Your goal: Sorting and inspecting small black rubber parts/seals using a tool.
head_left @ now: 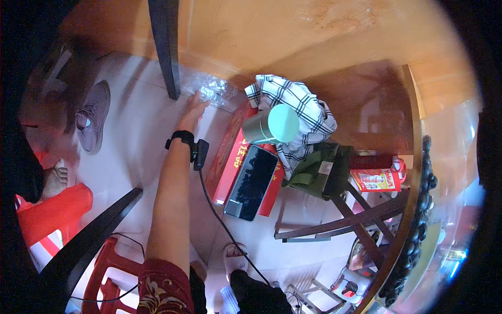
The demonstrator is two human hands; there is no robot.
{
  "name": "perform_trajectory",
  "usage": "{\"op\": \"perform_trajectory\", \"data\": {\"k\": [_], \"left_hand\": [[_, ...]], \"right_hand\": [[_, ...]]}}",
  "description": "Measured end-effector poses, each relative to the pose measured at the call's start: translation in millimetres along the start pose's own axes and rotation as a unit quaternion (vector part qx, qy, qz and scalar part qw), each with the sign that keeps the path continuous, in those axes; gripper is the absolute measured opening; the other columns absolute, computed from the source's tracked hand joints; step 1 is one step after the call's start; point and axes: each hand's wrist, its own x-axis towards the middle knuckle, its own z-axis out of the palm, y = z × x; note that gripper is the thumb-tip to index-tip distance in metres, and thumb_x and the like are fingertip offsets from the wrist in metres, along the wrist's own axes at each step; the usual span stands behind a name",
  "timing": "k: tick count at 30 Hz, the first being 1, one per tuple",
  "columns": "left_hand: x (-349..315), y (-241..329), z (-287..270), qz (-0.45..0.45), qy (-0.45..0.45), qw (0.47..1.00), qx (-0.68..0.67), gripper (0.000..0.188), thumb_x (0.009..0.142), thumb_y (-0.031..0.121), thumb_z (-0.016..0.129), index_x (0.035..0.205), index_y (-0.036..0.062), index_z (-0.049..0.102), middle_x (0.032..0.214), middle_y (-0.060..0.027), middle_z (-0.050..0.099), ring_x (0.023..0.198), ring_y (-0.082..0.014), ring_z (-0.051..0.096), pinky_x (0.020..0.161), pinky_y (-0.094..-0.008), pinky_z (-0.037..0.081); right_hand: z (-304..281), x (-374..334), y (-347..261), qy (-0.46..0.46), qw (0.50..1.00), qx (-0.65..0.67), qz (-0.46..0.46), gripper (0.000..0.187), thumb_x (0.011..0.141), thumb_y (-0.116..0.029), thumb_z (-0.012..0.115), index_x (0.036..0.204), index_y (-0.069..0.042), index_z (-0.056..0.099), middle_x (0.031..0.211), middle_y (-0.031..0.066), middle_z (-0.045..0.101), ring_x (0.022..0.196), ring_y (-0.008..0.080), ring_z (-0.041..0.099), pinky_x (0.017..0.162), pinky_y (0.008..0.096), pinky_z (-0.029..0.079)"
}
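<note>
My left hand (194,111) is stretched forward from a dark red sleeve. A black band and a small black device sit on its wrist. Its fingertips close on the near edge of a crumpled clear plastic bag (213,89) beside the wooden panel; part of the grip is hidden. To the right of the hand lies a red box (226,163). Resting on it are a black phone (252,182), a steel cup with a mint-green lid (283,123) and a white-and-black checked cloth (308,107). My right hand is out of view.
A dark green bag (325,170) stands right of the phone. Dark furniture legs (166,49) rise at the left. A black cable (225,225) runs down from my wrist. A red plastic stool (107,261) is lower left; a grey shoe (94,118) lies on the floor.
</note>
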Motion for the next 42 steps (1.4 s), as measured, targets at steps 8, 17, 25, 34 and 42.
{"op": "perform_trajectory", "data": {"k": [8, 17, 25, 34, 42], "left_hand": [[-5, -42, -5, 0.072, -0.068, 0.993, 0.055, 0.048, 0.079, 0.021, 0.06, 0.122, 0.0016, 0.047, 0.102, -0.0146, 0.059, 0.086, -0.0244, 0.058, 0.068, -0.034, 0.048], [-99, -19, -20, -0.014, -0.116, 0.976, 0.185, 0.014, 0.072, 0.011, 0.06, 0.074, -0.002, 0.063, 0.071, -0.0119, 0.063, 0.057, -0.0229, 0.062, 0.048, -0.0324, 0.049], [-129, -15, -58, 0.16, -0.055, 0.814, 0.556, 0.016, 0.068, 0.013, 0.061, 0.073, -0.0014, 0.066, 0.075, -0.0202, 0.064, 0.073, -0.03, 0.065, 0.065, -0.0399, 0.051], [-83, 70, -34, 0.153, 0.037, 0.852, 0.5, 0.023, 0.073, 0.01, 0.054, 0.091, -0.0021, 0.058, 0.103, -0.0227, 0.057, 0.093, -0.0382, 0.057, 0.079, -0.0437, 0.047], [47, 9, 2, 0.24, 0.136, 0.831, 0.482, 0.052, 0.072, 0.006, 0.052, 0.119, -0.0103, 0.036, 0.123, -0.0321, 0.033, 0.12, -0.0456, 0.03, 0.102, -0.0494, 0.023]], "right_hand": [[10, -7, 20, -0.031, 0.998, 0.051, 0.027, 0.034, 0.081, -0.022, 0.061, 0.107, -0.001, 0.058, 0.111, 0.0153, 0.055, 0.103, 0.0299, 0.051, 0.085, 0.0386, 0.042], [28, -25, 26, -0.048, 0.99, 0.104, 0.078, 0.033, 0.081, -0.022, 0.06, 0.107, -0.001, 0.058, 0.11, 0.0149, 0.055, 0.102, 0.029, 0.052, 0.084, 0.038, 0.043], [43, -34, 32, -0.072, 0.98, 0.148, 0.115, 0.032, 0.082, -0.023, 0.059, 0.106, -0.001, 0.058, 0.109, 0.0145, 0.056, 0.1, 0.0282, 0.052, 0.083, 0.0375, 0.043], [61, -43, 33, -0.093, 0.96, 0.199, 0.172, 0.032, 0.083, -0.023, 0.058, 0.106, -0.001, 0.058, 0.108, 0.0141, 0.056, 0.098, 0.0274, 0.053, 0.081, 0.0369, 0.044], [68, -43, 30, -0.083, 0.94, 0.222, 0.246, 0.031, 0.083, -0.023, 0.057, 0.106, -0.001, 0.059, 0.107, 0.0137, 0.056, 0.097, 0.0266, 0.054, 0.08, 0.0364, 0.044]]}}
